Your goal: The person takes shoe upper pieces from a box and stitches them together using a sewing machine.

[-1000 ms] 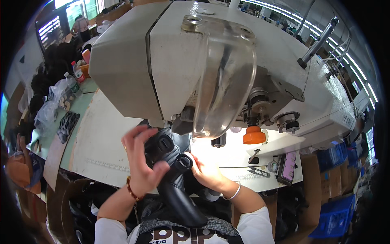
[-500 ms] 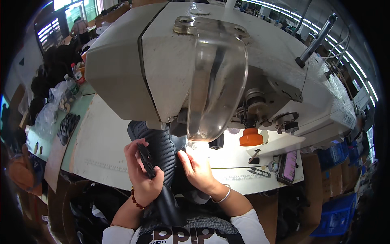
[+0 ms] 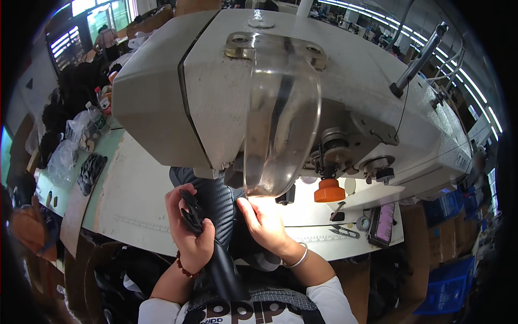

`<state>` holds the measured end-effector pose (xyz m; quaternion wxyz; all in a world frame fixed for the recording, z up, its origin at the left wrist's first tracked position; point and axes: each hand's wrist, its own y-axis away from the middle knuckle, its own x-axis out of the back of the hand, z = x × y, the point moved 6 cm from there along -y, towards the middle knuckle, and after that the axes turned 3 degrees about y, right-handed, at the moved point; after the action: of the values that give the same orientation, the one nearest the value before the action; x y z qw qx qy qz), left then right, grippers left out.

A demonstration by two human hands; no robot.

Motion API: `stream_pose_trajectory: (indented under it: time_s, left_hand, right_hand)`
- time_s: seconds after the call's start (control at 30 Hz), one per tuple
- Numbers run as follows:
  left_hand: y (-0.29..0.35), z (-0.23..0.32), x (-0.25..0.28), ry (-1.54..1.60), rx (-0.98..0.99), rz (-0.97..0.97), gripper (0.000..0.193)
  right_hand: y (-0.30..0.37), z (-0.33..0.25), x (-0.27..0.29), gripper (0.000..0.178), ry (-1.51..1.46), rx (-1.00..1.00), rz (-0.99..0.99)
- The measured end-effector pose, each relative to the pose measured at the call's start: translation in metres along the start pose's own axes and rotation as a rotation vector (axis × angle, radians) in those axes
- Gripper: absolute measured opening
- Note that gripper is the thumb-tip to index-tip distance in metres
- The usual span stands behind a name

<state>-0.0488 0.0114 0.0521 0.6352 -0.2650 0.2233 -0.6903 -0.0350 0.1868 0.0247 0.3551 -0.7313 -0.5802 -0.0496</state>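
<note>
White boxy machine head [image 3: 162,92] partly hides ribbed black panel [image 3: 218,202]; left hand [image 3: 190,237] curled round black plastic clip [image 3: 191,213], right hand [image 3: 265,227] half-curled, grip unclear.

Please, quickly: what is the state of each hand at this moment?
Left hand: closed, holding a black part.
Right hand: thumb at the black ribbed piece's edge; whether it grips cannot be told.
</note>
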Motion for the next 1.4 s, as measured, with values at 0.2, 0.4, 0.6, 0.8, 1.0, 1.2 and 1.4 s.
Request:
stream_pose_trajectory:
  time_s: [0.2, 0.4, 0.6, 0.8, 1.0, 1.2, 1.4]
  left_hand:
    - [-0.005, -0.004, -0.001, 0.066, 0.035, 0.032, 0.071]
    - [-0.011, -0.014, -0.001, 0.157, 0.113, 0.057, 0.067]
    - [-0.012, -0.008, -0.005, 0.082, 0.085, 0.071, 0.065]
    - [-0.016, -0.004, -0.007, 0.031, 0.092, 0.104, 0.063]
    - [-0.008, 0.014, -0.019, -0.195, -0.083, 0.152, 0.060]
    - [-0.005, 0.011, -0.021, -0.217, -0.080, 0.133, 0.064]
    - [-0.014, -0.005, -0.012, -0.043, 0.057, 0.152, 0.065]
  right_hand:
    - [-0.001, 0.003, -0.001, 0.029, 0.084, 0.057, 0.036]
    - [-0.004, -0.006, 0.003, 0.026, 0.212, 0.107, 0.075]
    - [-0.003, -0.004, 0.008, 0.021, 0.164, 0.124, 0.161]
    - [-0.001, 0.006, 0.010, 0.011, 0.154, 0.112, 0.167]
    - [-0.005, 0.005, 0.020, 0.007, 0.054, 0.241, 0.278]
    - [0.000, 0.008, 0.023, 0.023, 0.137, 0.192, 0.158]
    - [-0.001, -0.003, 0.025, 0.026, 0.269, 0.250, 0.211]
